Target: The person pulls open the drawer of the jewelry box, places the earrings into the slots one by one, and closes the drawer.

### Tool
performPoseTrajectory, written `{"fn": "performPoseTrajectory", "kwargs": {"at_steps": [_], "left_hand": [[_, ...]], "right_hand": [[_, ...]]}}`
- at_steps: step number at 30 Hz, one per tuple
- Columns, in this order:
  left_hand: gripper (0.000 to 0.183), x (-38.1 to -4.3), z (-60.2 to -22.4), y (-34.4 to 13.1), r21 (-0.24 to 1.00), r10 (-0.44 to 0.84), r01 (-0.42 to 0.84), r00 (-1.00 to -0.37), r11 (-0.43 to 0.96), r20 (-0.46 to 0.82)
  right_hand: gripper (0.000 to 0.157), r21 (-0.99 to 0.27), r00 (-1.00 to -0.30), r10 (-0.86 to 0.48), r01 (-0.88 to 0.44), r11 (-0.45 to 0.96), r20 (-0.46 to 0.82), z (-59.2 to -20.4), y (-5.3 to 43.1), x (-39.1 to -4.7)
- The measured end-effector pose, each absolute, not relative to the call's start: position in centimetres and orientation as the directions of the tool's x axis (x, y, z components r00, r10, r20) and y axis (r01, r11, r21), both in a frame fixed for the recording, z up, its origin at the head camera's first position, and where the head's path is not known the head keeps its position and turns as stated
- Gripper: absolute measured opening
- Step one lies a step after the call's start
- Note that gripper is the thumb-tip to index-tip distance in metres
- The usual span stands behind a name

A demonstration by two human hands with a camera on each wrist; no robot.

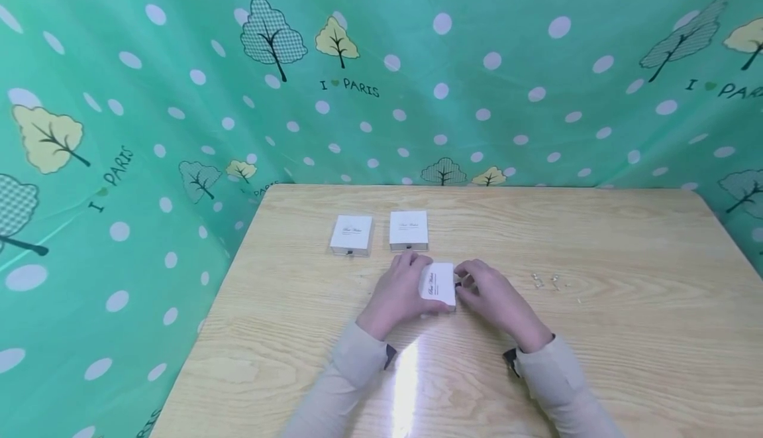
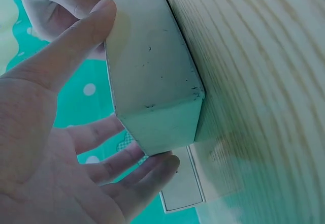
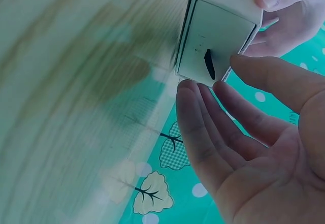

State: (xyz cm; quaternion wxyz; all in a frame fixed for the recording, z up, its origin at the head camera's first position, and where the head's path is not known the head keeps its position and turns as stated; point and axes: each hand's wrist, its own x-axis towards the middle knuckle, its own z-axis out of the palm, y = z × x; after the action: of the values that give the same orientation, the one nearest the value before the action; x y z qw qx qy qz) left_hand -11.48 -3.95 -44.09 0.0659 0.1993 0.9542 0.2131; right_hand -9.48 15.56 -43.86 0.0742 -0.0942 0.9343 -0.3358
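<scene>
Left hand grips white box, script blurry, right hand loose-fingered near its black tab, curtain reading "I PARIS".

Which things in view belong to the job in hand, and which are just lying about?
In the job:
held box, in the left hand
black tab, by the right hand

Apparently just lying about:
rear left box and rear right box, both untouched
small bits, too small to identify

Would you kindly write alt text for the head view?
A person's left hand grips a small white box on a wooden table, the right hand close to its black tab. Two similar boxes lie behind it, before a green polka-dot cloth.
</scene>
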Motion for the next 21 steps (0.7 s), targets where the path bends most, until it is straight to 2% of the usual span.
{"fn": "performPoseTrajectory", "kwargs": {"at_steps": [6, 13, 21], "left_hand": [[0.091, -11.56, -44.21, -3.94, 0.457, 0.424, 0.356, -0.904, 0.815, -0.052], [0.087, -11.71, -44.27, -4.19, 0.476, 0.515, 0.431, -0.856, 0.767, -0.054], [0.086, -11.6, -44.54, -4.27, 0.489, 0.515, 0.425, -0.855, 0.761, -0.058]], "right_hand": [[0.023, -0.626, -0.972, -0.222, -0.13, 0.769, -0.071, -44.0, 15.53, -9.7], [0.018, -0.593, -0.97, -0.234, -0.152, 0.791, -0.062, -44.17, 15.46, -9.9], [0.012, -0.565, -0.968, -0.244, -0.168, 0.808, -0.061, -44.21, 15.52, -9.96]]}}
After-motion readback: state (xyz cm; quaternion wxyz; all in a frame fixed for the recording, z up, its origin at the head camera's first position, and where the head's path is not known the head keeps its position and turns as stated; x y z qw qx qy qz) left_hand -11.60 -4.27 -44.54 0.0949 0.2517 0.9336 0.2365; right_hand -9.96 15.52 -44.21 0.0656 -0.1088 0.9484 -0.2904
